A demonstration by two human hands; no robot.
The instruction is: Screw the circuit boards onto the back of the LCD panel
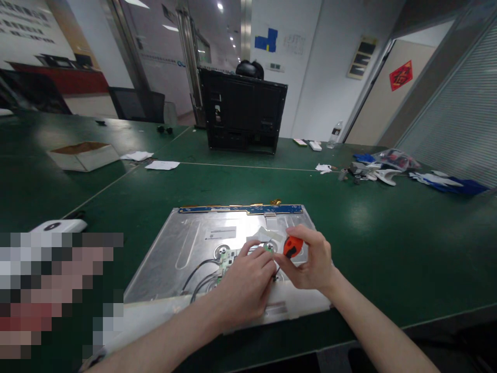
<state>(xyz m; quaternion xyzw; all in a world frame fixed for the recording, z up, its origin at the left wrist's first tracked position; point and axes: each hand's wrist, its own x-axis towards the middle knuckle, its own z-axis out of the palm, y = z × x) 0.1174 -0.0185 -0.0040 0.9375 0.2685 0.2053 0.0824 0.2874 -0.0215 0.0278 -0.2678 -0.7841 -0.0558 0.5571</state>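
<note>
A flat metal display panel lies on the table before me, with a small green circuit board on its middle and a blue circuit strip along its far edge. My right hand pinches the orange and black handle of a screwdriver between thumb and fingers, above the board's right side. Over the board lies my left hand, its fingers bent and close together near the screwdriver; what they grip, if anything, is hidden. Black cables run leftward from the board. The screwdriver's tip cannot be made out.
A black display housing stands upright at the back. To the left are an open cardboard box, paper sheets and a white device. Bags and gloves pile up at right, near a plastic bottle.
</note>
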